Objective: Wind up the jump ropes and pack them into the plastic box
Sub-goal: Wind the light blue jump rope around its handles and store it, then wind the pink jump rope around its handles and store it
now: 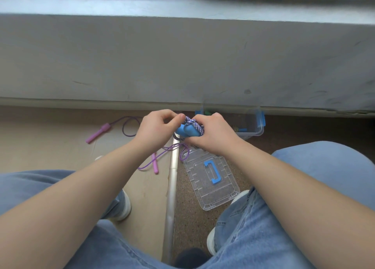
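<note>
Open plastic box (256,132) sits far right against the wall, its lid (218,197) on the floor nearer. Pink-handled rope (98,132) lies loose at left. Right hand (213,135) grips the blue-handled jump rope (188,129), cord wound round its paired handles; left hand (156,128) pinches the cord end. The box lies just right of the right hand, the nearer one.

Blue handles (187,131) bound in purple-and-white braided rope (196,125); pink handles (98,132) on a plain purple cord (123,129); clear box (252,124), blue clips (262,118); clear lid (215,195), blue grip (216,170).
</note>
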`<state>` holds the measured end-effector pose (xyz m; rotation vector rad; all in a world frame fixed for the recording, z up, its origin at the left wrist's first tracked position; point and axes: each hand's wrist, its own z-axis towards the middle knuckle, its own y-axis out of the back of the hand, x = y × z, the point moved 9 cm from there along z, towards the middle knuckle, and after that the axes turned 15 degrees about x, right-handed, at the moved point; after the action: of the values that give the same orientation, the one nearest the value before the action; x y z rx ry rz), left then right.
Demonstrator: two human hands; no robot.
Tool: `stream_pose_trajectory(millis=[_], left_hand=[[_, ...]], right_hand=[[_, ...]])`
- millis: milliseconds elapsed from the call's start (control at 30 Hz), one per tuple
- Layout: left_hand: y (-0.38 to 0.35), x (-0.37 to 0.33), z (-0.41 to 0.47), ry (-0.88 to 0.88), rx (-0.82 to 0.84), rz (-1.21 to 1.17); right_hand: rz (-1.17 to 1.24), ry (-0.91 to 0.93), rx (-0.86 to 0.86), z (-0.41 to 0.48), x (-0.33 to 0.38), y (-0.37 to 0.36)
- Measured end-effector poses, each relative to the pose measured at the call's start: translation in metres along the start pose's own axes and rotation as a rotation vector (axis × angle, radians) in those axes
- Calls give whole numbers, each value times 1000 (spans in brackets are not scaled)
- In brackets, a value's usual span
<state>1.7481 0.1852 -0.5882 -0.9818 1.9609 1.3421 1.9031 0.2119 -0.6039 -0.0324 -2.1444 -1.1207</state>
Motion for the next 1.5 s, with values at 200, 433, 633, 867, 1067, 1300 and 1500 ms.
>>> stream_pose_trajectory(millis=[200,433,633,867,1067,1300,1500], left_hand=[[-12,2,14,20,-14,-58],[-58,31,46,259,131,-321],[-123,51,72,458,209,-973],[-146,58,107,481,233,-1011],[-145,92,117,506,211,-956],[-115,155,115,566,112,-897],[-86,220,111,638,52,-849]], right_hand=[[130,-156,20,7,-18,7],[561,-421,-37,28,-87,0],[1126,-618,-233,47,-187,-40],[1583,-653,-473,42,-210,-23],[1419,-707,-267,51,-203,-42],[1066,-664,-3,104,-160,-91],[925,-606,159,155,-131,-155]])
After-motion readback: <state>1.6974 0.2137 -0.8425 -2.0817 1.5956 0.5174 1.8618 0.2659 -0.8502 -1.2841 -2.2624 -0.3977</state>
